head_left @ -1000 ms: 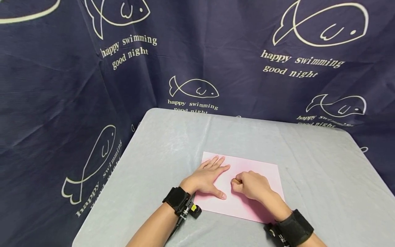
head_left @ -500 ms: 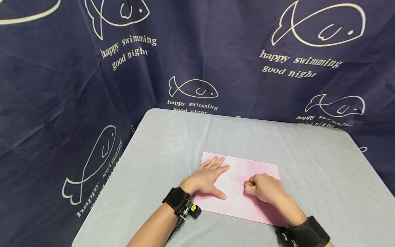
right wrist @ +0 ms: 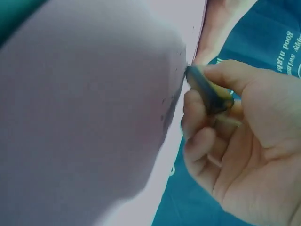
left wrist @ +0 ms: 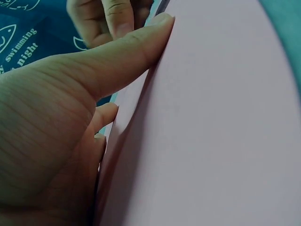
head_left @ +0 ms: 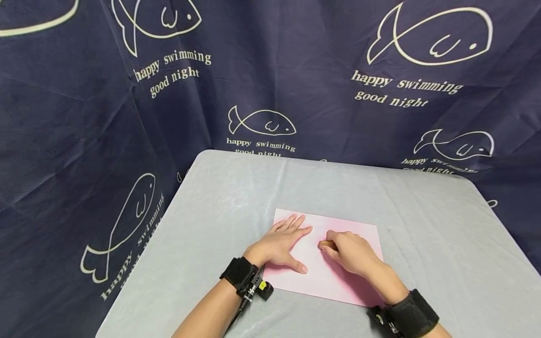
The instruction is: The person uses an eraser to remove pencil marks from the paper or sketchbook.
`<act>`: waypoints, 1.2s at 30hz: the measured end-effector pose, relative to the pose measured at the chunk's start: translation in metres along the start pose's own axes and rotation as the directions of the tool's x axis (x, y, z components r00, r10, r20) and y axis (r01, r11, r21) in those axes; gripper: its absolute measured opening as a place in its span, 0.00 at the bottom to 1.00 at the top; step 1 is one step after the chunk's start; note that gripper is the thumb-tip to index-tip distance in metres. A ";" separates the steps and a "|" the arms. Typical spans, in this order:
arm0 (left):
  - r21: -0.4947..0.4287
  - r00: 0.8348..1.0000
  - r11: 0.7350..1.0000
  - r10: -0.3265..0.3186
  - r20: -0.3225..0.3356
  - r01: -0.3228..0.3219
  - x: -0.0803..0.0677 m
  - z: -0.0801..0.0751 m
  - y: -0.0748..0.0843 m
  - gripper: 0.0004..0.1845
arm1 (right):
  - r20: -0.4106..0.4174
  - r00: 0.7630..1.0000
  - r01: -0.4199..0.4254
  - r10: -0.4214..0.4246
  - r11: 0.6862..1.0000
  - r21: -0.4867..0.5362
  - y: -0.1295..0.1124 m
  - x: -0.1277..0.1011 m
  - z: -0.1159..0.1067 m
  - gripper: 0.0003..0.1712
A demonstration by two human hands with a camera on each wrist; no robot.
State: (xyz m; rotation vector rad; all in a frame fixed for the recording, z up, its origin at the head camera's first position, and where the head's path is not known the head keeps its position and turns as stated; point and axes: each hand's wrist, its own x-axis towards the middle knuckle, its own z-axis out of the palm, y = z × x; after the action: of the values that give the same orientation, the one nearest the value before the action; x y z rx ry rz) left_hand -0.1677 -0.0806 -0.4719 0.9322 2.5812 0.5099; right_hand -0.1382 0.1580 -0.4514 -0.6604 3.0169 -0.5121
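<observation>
left hand [head_left: 282,245] flat, fingers spread on pink paper [head_left: 352,231]; right hand [head_left: 349,253] curled, pinching a small dark stub [right wrist: 208,92] against it

Sheet [head_left: 338,277] lies flat on surface [head_left: 444,244], near your edge, about centre. Your left hand [head_left: 281,246] rests on sheet's left part, right hand [head_left: 351,253] on its middle, just right of left. Crayon [head_left: 326,243] in right hand, tip on sheet. Curtain [head_left: 296,70] hangs behind and left of surface.

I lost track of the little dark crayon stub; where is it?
Head view: the short dark crayon stub is pinched in the right hand, tip on the pink paper sheet, just right of the left hand.
</observation>
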 end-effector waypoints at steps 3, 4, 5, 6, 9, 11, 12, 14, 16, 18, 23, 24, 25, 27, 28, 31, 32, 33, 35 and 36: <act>0.002 1.000 1.000 -0.005 0.004 0.005 -0.001 -0.001 0.000 0.60 | -0.014 0.997 0.081 -0.081 0.995 0.055 -0.006 0.006 0.005 0.06; 0.002 1.000 1.000 -0.007 0.004 0.007 -0.001 -0.001 0.000 0.60 | -0.023 0.994 0.104 -0.103 0.992 0.068 -0.007 0.009 0.007 0.05; 0.002 1.000 1.000 -0.009 0.005 0.009 -0.001 -0.001 -0.001 0.60 | -0.032 0.992 0.127 -0.124 0.989 0.072 -0.009 0.011 0.008 0.05; 0.001 1.000 1.000 -0.012 0.006 0.012 -0.001 -0.001 -0.001 0.60 | -0.039 0.989 0.146 -0.143 0.986 0.075 -0.011 0.013 0.010 0.05; -0.001 1.000 1.000 -0.018 0.008 0.018 0.000 -0.002 -0.001 0.60 | -0.041 0.983 0.183 -0.181 0.981 0.058 -0.013 0.018 0.013 0.07; 0.002 1.000 1.000 -0.021 0.009 0.021 0.000 -0.002 -0.001 0.61 | -0.032 0.981 0.195 -0.194 0.980 0.038 -0.014 0.021 0.014 0.08; 0.005 1.000 1.000 -0.021 0.009 0.021 0.000 -0.002 -0.001 0.61 | -0.025 0.980 0.197 -0.196 0.980 0.028 -0.014 0.021 0.014 0.08; 0.008 1.000 1.000 -0.019 0.007 0.019 0.001 -0.001 -0.001 0.61 | -0.010 0.981 0.192 -0.192 0.981 0.009 -0.013 0.022 0.014 0.10; 0.007 1.000 1.000 -0.015 0.003 0.015 0.001 -0.001 -0.001 0.61 | 0.002 0.982 0.187 -0.187 0.982 -0.005 -0.013 0.022 0.013 0.10; 0.002 1.000 1.000 -0.008 0.000 0.008 0.001 -0.001 -0.001 0.61 | 0.012 0.984 0.179 -0.179 0.984 -0.011 -0.012 0.022 0.012 0.11; -0.006 1.000 1.000 0.006 -0.011 -0.006 0.002 0.001 -0.001 0.60 | 0.035 0.989 0.145 -0.144 0.989 -0.022 -0.011 0.020 0.010 0.11; -0.005 1.000 1.000 0.007 -0.012 -0.007 0.002 0.001 -0.002 0.59 | 0.038 0.990 0.140 -0.139 0.990 -0.025 -0.011 0.020 0.010 0.11; -0.006 1.000 1.000 0.006 -0.014 -0.006 0.002 0.001 -0.002 0.59 | 0.041 0.990 0.136 -0.135 0.990 -0.030 -0.011 0.019 0.010 0.12; -0.010 1.000 1.000 0.003 -0.014 -0.004 0.002 0.001 -0.002 0.59 | 0.040 0.990 0.133 -0.132 0.990 -0.038 -0.011 0.018 0.009 0.12; -0.013 1.000 1.000 0.003 -0.014 -0.003 0.002 0.002 -0.002 0.59 | 0.038 0.991 0.132 -0.131 0.990 -0.042 -0.011 0.018 0.009 0.13; -0.023 1.000 1.000 0.002 -0.012 -0.002 0.002 0.001 -0.002 0.60 | 0.035 0.991 0.127 -0.125 0.991 -0.048 -0.010 0.016 0.008 0.14; -0.025 1.000 1.000 0.001 -0.011 -0.001 0.002 0.001 -0.002 0.60 | 0.035 0.992 0.124 -0.122 0.991 -0.049 -0.009 0.015 0.008 0.15; -0.027 1.000 1.000 -0.001 -0.010 0.000 0.001 0.001 -0.002 0.60 | 0.034 0.992 0.121 -0.120 0.991 -0.050 -0.008 0.013 0.007 0.16; -0.028 1.000 1.000 -0.002 -0.008 0.002 0.001 0.000 -0.002 0.60 | 0.034 0.993 0.115 -0.113 0.992 -0.046 -0.006 0.011 0.007 0.16; -0.027 1.000 1.000 -0.003 -0.007 0.003 0.000 0.000 -0.002 0.60 | 0.033 0.993 0.113 -0.111 0.993 -0.043 -0.005 0.009 0.006 0.17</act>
State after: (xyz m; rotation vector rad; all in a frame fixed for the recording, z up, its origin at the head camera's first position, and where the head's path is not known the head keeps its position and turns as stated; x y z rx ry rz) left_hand -0.1690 -0.0822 -0.4732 0.9193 2.5752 0.5472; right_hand -0.1443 0.1481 -0.4552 -0.8362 2.9839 -0.4346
